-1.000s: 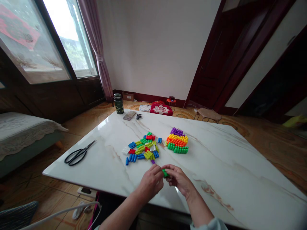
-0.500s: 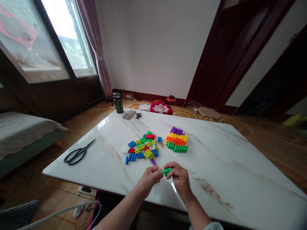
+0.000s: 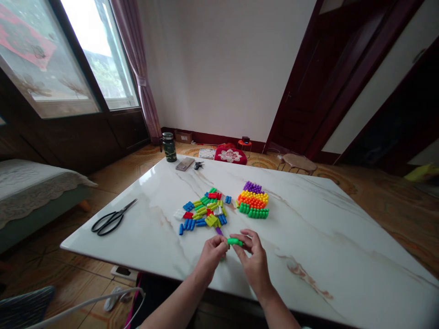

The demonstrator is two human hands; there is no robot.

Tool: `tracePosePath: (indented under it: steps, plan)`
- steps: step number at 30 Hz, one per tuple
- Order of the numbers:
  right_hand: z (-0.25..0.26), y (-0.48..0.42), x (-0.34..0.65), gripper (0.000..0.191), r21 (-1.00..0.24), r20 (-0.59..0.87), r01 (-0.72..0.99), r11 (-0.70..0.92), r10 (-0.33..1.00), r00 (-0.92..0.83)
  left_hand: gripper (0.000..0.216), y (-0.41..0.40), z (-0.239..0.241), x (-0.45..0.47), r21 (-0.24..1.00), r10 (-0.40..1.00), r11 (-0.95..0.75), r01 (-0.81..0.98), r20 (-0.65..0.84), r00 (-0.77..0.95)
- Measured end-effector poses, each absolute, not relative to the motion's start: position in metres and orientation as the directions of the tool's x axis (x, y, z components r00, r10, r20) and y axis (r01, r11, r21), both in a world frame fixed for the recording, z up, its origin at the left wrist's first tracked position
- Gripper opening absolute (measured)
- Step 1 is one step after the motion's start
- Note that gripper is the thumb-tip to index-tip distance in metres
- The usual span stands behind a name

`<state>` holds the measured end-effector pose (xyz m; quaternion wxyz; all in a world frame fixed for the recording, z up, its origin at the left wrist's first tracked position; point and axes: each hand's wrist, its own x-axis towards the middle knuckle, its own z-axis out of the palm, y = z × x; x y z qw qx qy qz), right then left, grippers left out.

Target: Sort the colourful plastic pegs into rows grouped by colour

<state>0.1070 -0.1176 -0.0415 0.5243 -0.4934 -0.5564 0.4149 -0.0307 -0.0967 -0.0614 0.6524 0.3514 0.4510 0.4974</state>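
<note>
A green plastic toy block (image 3: 235, 241) with rounded ends is held just above the table's near edge. My right hand (image 3: 253, 253) grips it between thumb and fingers from the right. The closed fingertips of my left hand (image 3: 214, 253) meet its left end, and a bit of green shows under them. Beyond the hands lies a loose pile of blocks (image 3: 209, 208) in blue, green, yellow-green, red and white. A purple block (image 3: 219, 231) lies closest to my left hand. Right of the pile, purple, yellow, orange and green blocks (image 3: 254, 201) stand grouped in rows by colour.
On the white marbled table (image 3: 308, 228), black-handled scissors (image 3: 111, 221) lie at the left. At the far left corner are a dark green flask (image 3: 169, 147), a phone (image 3: 184, 164) and keys (image 3: 198, 165). A stool (image 3: 298, 162) stands beyond the far edge.
The green block has turned to lie more sideways and shifted slightly left. My right fingers have loosened and spread somewhat; my left hand has moved a little left.
</note>
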Motion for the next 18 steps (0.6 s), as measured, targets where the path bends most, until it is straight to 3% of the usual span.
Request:
tracePosePath:
  steps: [5,7,9,12,18]
  plan:
    - [-0.055,-0.108,0.113,0.017,-0.957,0.225,0.217,0.194,0.966,0.130,0.011,-0.099,-0.055,-0.032,0.934,0.959,0.225,-0.276,-0.163,0.230]
    - [-0.059,-0.104,0.118,0.023,-0.990,0.124,0.098,0.103,0.964,0.234,0.009,-0.102,-0.050,-0.031,0.941,0.941,0.220,-0.258,-0.134,0.311]
    - [-0.060,-0.101,0.121,0.034,-0.992,-0.039,-0.128,-0.003,0.960,0.277,0.010,-0.103,-0.048,-0.029,0.934,0.927,0.248,-0.256,-0.153,0.342]
    - [-0.056,-0.101,0.124,0.048,-0.918,-0.216,-0.376,-0.126,0.954,0.210,0.013,-0.101,-0.054,-0.026,0.906,0.936,0.304,-0.296,-0.227,0.269]
    - [-0.047,-0.101,0.124,0.050,-0.877,-0.274,-0.448,-0.175,0.947,0.166,0.033,-0.076,-0.066,-0.027,0.944,0.976,0.215,-0.249,-0.215,0.027]
